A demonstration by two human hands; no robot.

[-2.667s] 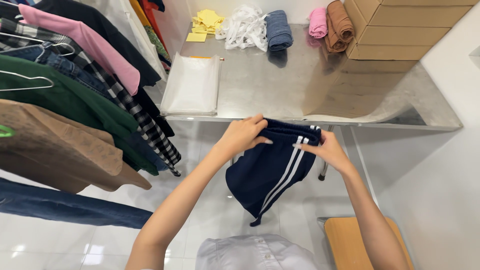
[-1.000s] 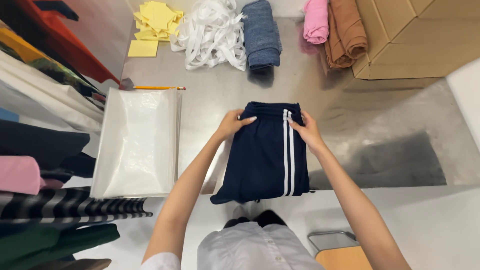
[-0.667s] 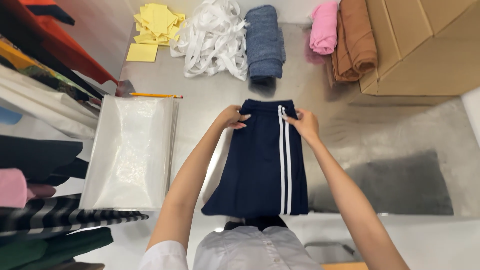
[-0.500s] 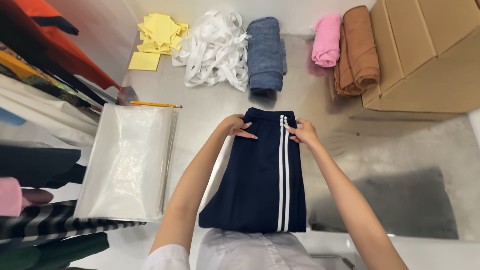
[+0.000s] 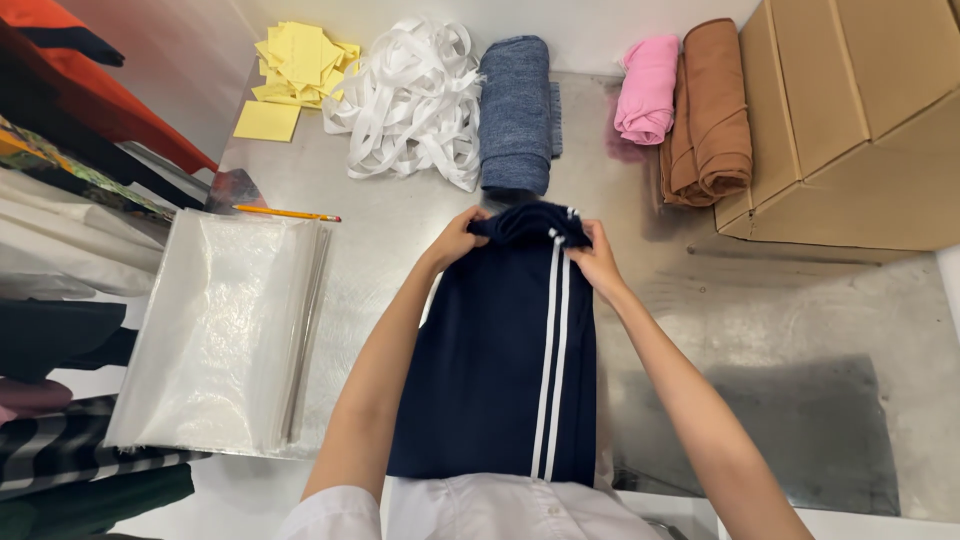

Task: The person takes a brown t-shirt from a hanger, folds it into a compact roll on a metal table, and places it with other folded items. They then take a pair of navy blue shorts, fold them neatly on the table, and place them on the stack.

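Gripping the far end of navy shorts with two white side stripes [image 5: 510, 360], left hand [image 5: 455, 240] and right hand [image 5: 597, 262], fingers curled shut on the bunched fabric at either corner, thumbs tucked under the fold. Spread flat lengthwise on a grey metal bench [image 5: 780, 330], near end draped over the front edge against a white shirt [image 5: 490, 510]. Just beyond the gripped end, almost touching, a rolled blue-grey cloth [image 5: 515, 110]. Beside that, a loose heap of white ribbon [image 5: 415, 95], then yellow paper slips [image 5: 295, 65] toward the far left corner. Further right, a pink roll [image 5: 648, 90] pressed against a brown folded cloth [image 5: 712, 110], next to a cardboard box [image 5: 860, 110]. Left of the shorts, a stack of clear plastic bags [image 5: 225, 330] with a yellow pencil [image 5: 285, 213] at its far edge. Hung along the left side, assorted garments [image 5: 70, 200].
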